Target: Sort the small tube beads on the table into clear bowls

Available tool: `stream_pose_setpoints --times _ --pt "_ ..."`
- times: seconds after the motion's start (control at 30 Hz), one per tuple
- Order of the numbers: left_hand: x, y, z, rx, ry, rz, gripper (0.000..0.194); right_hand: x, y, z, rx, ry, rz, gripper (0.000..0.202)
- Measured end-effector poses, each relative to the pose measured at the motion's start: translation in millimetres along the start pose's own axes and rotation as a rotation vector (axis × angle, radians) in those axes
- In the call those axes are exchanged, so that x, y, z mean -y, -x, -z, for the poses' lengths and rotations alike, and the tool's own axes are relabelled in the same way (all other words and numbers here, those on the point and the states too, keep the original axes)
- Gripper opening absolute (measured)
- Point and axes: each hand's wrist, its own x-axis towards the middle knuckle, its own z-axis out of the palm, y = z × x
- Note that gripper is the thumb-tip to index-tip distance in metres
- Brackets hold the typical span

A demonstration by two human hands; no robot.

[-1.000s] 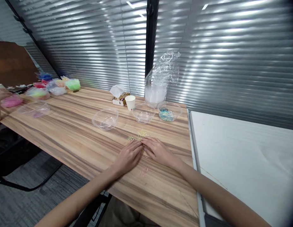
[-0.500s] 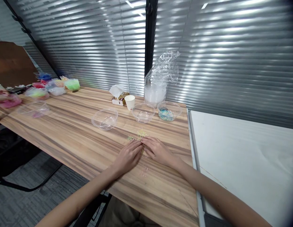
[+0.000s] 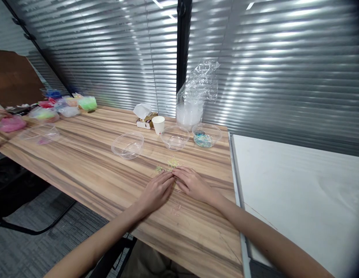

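My left hand (image 3: 160,190) and my right hand (image 3: 193,184) rest on the wooden table with their fingertips meeting. The fingers of each are bent and pressed together; whatever they pinch is too small or hidden to make out. Just beyond the fingertips lies a small heap of thin yellow strands (image 3: 173,162), with a smaller tuft of green strands (image 3: 159,168) to its left. Nearer to me, a few pink strands (image 3: 176,208) are scattered on the wood.
Two clear plastic bowls (image 3: 127,156) (image 3: 175,146) stand beyond my hands. Right of them, another clear bowl holds blue-green bits (image 3: 203,139). Behind are a paper cup (image 3: 158,125), a tissue box (image 3: 144,122) and bagged bowls (image 3: 189,116). At far left, a person's hand (image 3: 0,115) is near pink material (image 3: 11,123).
My hands stay almost still at the strands. At the far left, the other person's hand has drawn back slightly from the pink material.
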Motion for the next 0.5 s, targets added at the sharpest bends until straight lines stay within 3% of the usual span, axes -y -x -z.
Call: stream_pose_setpoints --times 0.5 --pt "0.6 1.0 -0.5 -0.010 0.011 0.007 0.027 1.4 -0.6 1.1 0.007 0.010 0.000 0.036"
